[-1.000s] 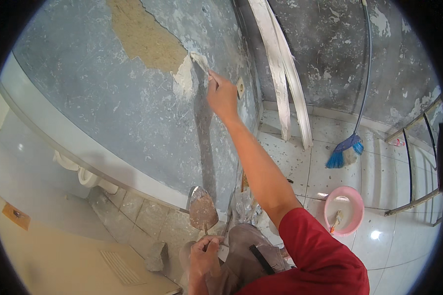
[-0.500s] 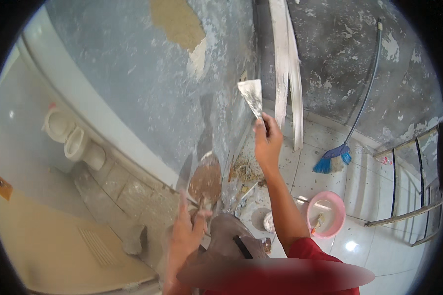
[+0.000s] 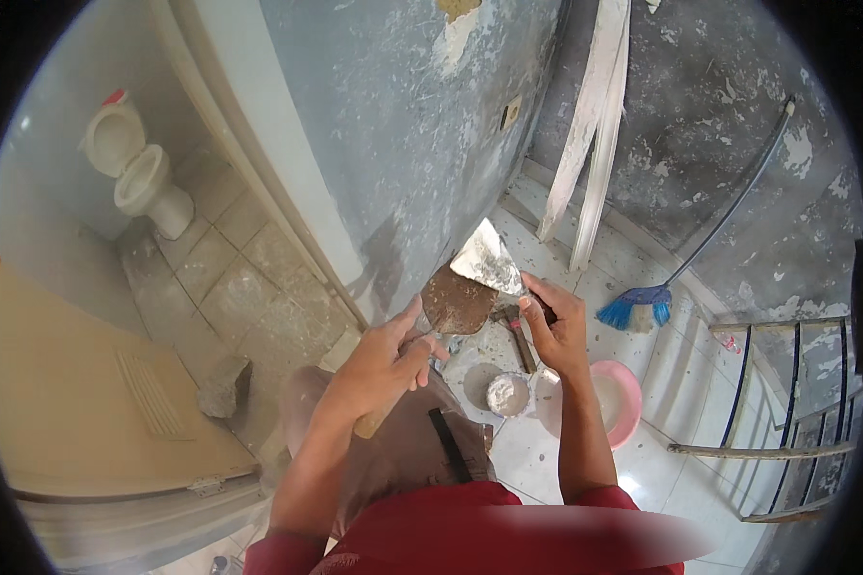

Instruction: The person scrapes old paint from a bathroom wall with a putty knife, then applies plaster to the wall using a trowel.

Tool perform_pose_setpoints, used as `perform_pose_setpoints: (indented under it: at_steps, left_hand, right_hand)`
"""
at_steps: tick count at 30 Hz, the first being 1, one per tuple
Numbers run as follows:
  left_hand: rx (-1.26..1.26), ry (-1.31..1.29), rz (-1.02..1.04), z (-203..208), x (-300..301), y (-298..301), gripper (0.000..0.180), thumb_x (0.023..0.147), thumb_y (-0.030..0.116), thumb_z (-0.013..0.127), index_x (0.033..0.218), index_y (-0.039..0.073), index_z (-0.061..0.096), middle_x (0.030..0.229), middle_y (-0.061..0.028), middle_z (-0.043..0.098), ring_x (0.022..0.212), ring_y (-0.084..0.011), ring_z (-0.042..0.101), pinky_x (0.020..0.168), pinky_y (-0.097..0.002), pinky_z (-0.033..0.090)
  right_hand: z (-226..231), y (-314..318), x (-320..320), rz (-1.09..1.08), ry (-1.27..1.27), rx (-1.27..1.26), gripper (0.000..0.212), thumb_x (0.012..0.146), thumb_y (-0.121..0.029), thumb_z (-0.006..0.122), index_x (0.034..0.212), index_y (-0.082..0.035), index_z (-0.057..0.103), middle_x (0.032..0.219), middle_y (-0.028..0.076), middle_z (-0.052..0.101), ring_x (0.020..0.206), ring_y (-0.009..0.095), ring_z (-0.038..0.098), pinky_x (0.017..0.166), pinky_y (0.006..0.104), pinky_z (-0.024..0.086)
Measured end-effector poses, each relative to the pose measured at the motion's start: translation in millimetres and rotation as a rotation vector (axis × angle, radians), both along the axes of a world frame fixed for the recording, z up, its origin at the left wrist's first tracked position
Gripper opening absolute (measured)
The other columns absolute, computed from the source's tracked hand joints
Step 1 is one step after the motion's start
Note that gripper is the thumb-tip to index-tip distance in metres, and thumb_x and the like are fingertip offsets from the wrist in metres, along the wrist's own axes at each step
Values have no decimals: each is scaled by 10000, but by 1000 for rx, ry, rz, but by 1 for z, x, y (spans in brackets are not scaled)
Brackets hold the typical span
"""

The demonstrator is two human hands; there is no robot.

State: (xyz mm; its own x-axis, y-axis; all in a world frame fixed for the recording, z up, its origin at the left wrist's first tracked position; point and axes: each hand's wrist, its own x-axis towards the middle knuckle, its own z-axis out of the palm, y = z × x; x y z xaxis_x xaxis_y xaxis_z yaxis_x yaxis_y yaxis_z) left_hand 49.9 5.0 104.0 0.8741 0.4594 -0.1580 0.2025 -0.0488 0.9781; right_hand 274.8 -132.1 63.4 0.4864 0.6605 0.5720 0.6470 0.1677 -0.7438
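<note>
My left hand (image 3: 379,369) is wrapped round the wooden handle of a trowel (image 3: 458,305), whose rusty brown, rounded blade points away from me. In my right hand (image 3: 558,331) is a putty knife (image 3: 486,261) with a dark handle and a wide blade smeared white. The putty knife's blade lies over the far edge of the trowel's blade; whether they touch I cannot tell. Both tools are in front of the lower part of a patchy grey wall (image 3: 384,125). Below my right hand, on the floor, stand a small tub (image 3: 508,394) of whitish paste and a pink basin (image 3: 627,402).
A brown-handled tool (image 3: 522,347) lies on the tiles by the tub. White strips (image 3: 594,125) lean in the corner beside a blue broom (image 3: 642,305). A metal-and-wood frame (image 3: 786,446) stands right. Left, a doorway shows a toilet (image 3: 144,182) and a grey lump (image 3: 225,388).
My right hand has brought the putty knife down from beside the wall to the trowel. My left hand and the trowel have come up nearer to it. The view has shifted as well.
</note>
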Motion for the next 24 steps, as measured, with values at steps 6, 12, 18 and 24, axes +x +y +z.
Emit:
perform_pose_setpoints:
  at_steps: [6, 12, 18, 24]
  left_hand:
    - [-10, 61, -60, -3, -8, 3, 623, 960, 70, 448, 1513, -26, 178, 886, -121, 665, 615, -104, 519, 586, -266, 482]
    - [-66, 100, -101, -28, -6, 2, 641, 959, 122, 511, 1487, -74, 203, 810, -64, 643, 617, -99, 527, 588, -270, 487]
    - [-129, 164, -155, -34, 7, -2, 636, 966, 79, 467, 1512, -35, 162, 846, -92, 642, 636, -111, 513, 606, -275, 476]
    - [-204, 185, -156, -55, 13, -2, 636, 973, 94, 484, 1510, -38, 170, 860, -105, 638, 637, -115, 508, 605, -275, 475]
  right_hand:
    - [-2, -17, 8, 43, -185, -230, 234, 841, -101, 693, 1043, 18, 694, 682, 119, 570, 518, 224, 514, 509, 319, 407]
    - [-23, -35, 11, 42, -190, -327, 232, 833, -111, 708, 1028, 13, 701, 713, 125, 598, 539, 255, 557, 515, 331, 433]
    - [-37, -56, 21, 44, -125, -334, 218, 842, -86, 678, 1017, 43, 692, 644, 120, 521, 498, 207, 469, 486, 325, 364]
    - [-63, -81, 37, 2, -89, -406, 241, 845, -107, 684, 1044, 29, 693, 661, 124, 542, 524, 218, 498, 504, 332, 390]
